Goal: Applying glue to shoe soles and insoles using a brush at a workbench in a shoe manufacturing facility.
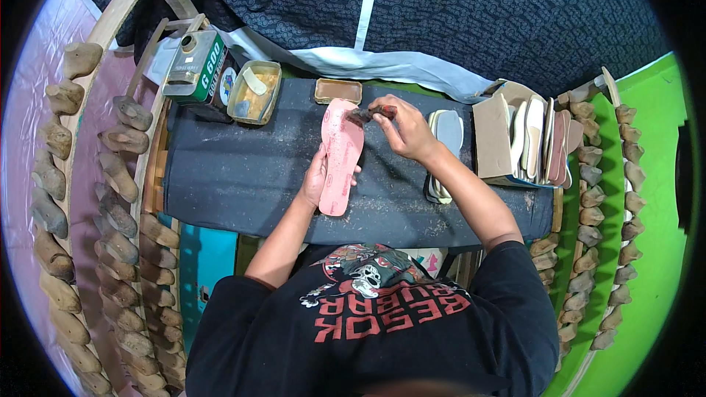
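The dark-covered table [243,169] is flanked by rows of wooden shoe lasts [48,176] and is scattered with pale crumbs; if the coated-looking work were laid down there, grit could be picked up. At the right, a cardboard box [491,128] is packed with upright soles. At the far left a metal can [193,69] and an open tub [248,120] are set well apart from the work. Near the right forearm a stack of insoles [447,132] is placed, which could be nudged if the elbow were swung inward.

The pink sole [338,169] is held up over the middle of the table, and could be tilted by hard strokes, since only its lower half is supported. Its far end is brought close to a shallow tray [338,81], which could be bumped. It is cradled from below by the half-curled left hand [316,176]. By the nearly closed right hand [404,128] a small brush [360,114] is gripped, its bristles at the sole's upper face.
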Motion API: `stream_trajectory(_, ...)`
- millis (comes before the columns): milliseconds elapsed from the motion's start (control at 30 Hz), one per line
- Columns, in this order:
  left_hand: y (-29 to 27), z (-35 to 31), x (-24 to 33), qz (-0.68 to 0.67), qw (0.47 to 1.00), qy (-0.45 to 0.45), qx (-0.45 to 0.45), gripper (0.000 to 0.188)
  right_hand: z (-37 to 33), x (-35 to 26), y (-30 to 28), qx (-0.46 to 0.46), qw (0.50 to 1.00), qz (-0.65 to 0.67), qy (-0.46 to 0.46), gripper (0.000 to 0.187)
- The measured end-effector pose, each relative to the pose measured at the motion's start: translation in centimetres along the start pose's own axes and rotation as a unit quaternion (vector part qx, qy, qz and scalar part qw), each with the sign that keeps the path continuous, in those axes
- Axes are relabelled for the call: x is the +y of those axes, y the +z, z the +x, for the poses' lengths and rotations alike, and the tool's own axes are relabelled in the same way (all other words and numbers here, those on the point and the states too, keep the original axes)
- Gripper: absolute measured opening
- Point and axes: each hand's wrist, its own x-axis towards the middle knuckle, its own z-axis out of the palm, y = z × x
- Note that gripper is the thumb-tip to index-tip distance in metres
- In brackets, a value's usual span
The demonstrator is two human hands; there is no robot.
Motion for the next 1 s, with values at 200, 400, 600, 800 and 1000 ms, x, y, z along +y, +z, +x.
stream_trajectory(200, -0.4, -0.9, 0.5, -0.007, 0.999, 0.029, 0.038, 0.067, -2.2, -2.0, 1.9, -0.092, 0.994, 0.047, -0.026, 0.024)
stream_trajectory(400, -1.4, -1.9, 0.6, -0.021, 0.999, 0.027, 0.034, 0.066, 1.1, 2.6, 1.8, 0.016, 1.000, 0.006, 0.000, 0.016)
stream_trajectory(600, -1.2, -1.6, 0.2, -0.041, 0.999, 0.021, 0.013, 0.064, 4.1, 9.7, 3.5, -0.033, 0.989, -0.026, 0.140, 0.021)
stream_trajectory(800, -0.9, -2.3, 0.4, -0.043, 0.998, 0.034, 0.015, 0.064, 2.6, 11.9, 5.5, -0.089, 0.980, -0.051, 0.171, 0.024)
stream_trajectory(1000, -1.0, -2.1, 0.7, -0.026, 0.998, 0.047, 0.029, 0.064, 2.9, 12.0, 5.4, -0.068, 0.976, -0.026, 0.208, 0.023)
